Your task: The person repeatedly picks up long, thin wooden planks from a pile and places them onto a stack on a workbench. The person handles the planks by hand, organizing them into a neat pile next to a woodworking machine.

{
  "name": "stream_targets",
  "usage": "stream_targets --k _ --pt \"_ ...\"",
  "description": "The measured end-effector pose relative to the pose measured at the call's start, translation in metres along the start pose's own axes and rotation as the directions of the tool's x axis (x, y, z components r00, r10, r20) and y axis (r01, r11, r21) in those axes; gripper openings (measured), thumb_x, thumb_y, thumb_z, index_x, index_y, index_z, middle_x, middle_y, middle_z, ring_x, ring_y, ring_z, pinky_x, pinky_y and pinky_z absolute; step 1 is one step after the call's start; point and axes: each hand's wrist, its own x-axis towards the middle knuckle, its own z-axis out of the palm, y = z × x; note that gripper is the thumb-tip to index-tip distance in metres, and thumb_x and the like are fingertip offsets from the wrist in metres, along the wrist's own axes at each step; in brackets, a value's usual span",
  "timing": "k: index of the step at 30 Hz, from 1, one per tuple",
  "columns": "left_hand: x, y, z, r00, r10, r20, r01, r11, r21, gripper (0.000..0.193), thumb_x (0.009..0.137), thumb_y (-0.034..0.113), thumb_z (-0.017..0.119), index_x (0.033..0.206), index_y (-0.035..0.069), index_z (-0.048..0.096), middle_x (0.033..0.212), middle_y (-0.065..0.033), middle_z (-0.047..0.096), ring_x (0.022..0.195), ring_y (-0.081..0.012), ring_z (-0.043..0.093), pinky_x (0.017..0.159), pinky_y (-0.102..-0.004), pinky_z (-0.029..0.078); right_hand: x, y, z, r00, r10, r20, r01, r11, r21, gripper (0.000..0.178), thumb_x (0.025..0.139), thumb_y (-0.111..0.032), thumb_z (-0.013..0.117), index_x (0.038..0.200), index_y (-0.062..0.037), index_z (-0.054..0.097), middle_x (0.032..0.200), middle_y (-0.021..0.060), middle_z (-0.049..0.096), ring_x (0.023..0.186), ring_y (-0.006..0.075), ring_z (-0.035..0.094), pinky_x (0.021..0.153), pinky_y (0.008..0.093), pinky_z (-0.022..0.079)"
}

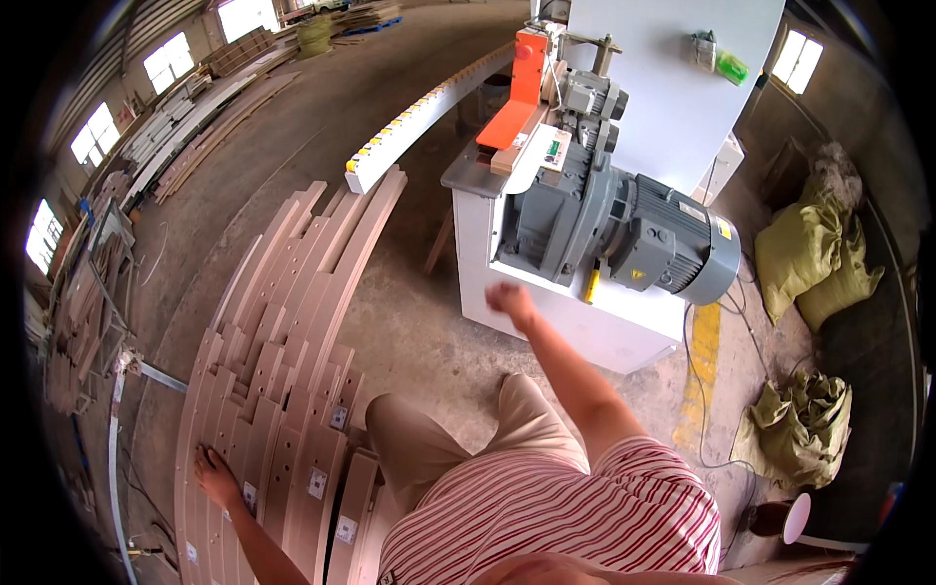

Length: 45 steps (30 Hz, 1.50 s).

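Note:
My left hand [216,476] lies on a stack of brown boards [283,356], its fingers apart on the top face. The boards run lengthwise side by side with uneven ends; some have drilled holes, and several bear white labels. My right hand [509,300] is held out in front of the white machine cabinet [575,331], below the large grey motor [673,239]. That hand is smeared by motion, so its finger pose and any contents are unclear. On the machine's top sits an orange guard [521,93].
A white roller rail [414,127] with yellow rollers reaches out over the boards' far end. Cables [697,390] trail on the floor at right, near yellow-green sacks [804,249] and a crumpled sack [804,429]. Long planks [200,122] lie at far left.

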Motion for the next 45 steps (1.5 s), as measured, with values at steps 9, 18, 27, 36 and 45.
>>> stream_targets --k 9,18,27,36,45 --pt "-0.001 0.004 -0.010 0.999 -0.017 0.034 0.019 0.999 -0.040 0.044 0.099 0.039 0.041 0.131 0.012 0.055 0.133 -0.0108 0.054 0.121 -0.0322 0.049 0.098 -0.0469 0.040 0.064 -0.183 0.020 0.989 0.072 -0.131 -0.001 0.881 0.473 0.022 0.093 -0.020 0.061 0.081 -0.0044 0.053 0.074 0.0042 0.055 0.068 0.0182 0.060 0.067 0.0315 0.055" --pt "-0.001 0.004 -0.010 1.000 0.012 0.029 -0.011 0.998 -0.055 0.044 0.099 0.036 0.041 0.132 0.010 0.054 0.134 -0.0115 0.053 0.121 -0.0329 0.049 0.099 -0.0469 0.040 0.031 -0.185 0.039 0.986 0.166 -0.015 -0.155 0.947 0.283 0.014 0.085 -0.015 0.071 0.078 -0.0059 0.061 0.069 0.0008 0.059 0.058 0.0104 0.056 0.057 0.0255 0.047" --pt "-0.003 0.007 -0.011 0.999 -0.007 0.049 0.008 1.000 -0.021 0.044 0.099 0.038 0.041 0.131 0.011 0.055 0.135 -0.0101 0.053 0.119 -0.0325 0.051 0.098 -0.0465 0.041 -0.037 -0.166 0.069 0.972 0.166 0.169 -0.205 0.946 0.250 0.021 0.082 -0.020 0.075 0.073 -0.0098 0.059 0.066 -0.0025 0.057 0.054 0.0070 0.049 0.051 0.0224 0.042" --pt "0.001 0.015 -0.003 0.996 -0.019 0.082 0.007 0.989 0.147 0.043 0.099 0.039 0.040 0.132 0.015 0.053 0.135 -0.0097 0.052 0.118 -0.0320 0.052 0.093 -0.0472 0.045 -0.038 -0.168 0.078 0.967 0.078 0.242 -0.149 0.945 0.291 0.027 0.092 -0.030 0.064 0.099 -0.0041 0.060 0.073 -0.0002 0.058 0.064 0.0102 0.054 0.059 0.0242 0.046" --pt "-0.063 0.197 -0.117 0.863 0.463 0.202 -0.196 0.676 -0.710 0.038 0.098 0.029 0.048 0.126 0.004 0.055 0.123 -0.0167 0.060 0.111 -0.0316 0.058 0.094 -0.0408 0.045 -0.070 -0.165 0.083 0.943 0.077 0.322 -0.172 0.946 0.276 0.031 0.097 -0.024 0.055 0.106 0.0060 0.059 0.090 0.0146 0.068 0.077 0.0226 0.068 0.072 0.0341 0.059"
